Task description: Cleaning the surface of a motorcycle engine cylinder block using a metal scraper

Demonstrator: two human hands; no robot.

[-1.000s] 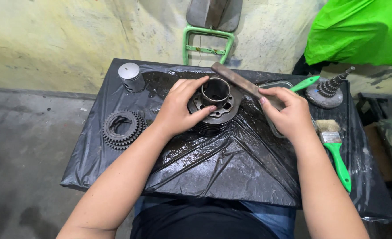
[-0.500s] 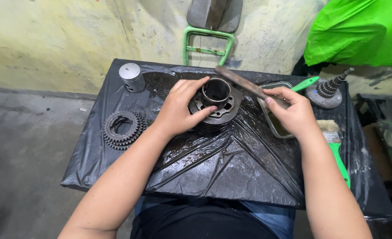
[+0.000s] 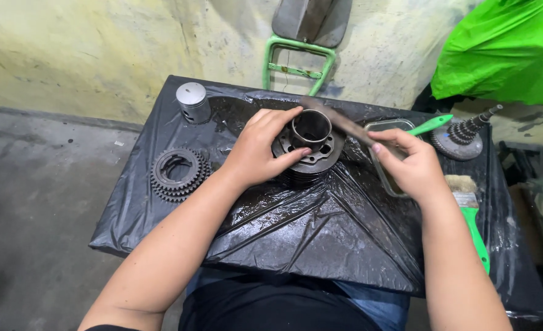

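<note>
Cylinder point(image 3: 308, 150) sits mid-counter point(image 3: 320, 245) on black plastic — your left hand point(image 3: 259, 150) wraps its side, fingers closed against it. Your right hand point(image 3: 409, 165) clamps a flat file point(image 3: 339, 121) — its tip lies across the cylinder's rim.

Piston point(image 3: 193, 102) & gear point(image 3: 178, 174) left of cylinder point(image 3: 309, 149)

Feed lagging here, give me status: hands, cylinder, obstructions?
Left hand gripping the finned cylinder. Right hand holding a flat file against its bore rim. Nothing blocking.
</note>
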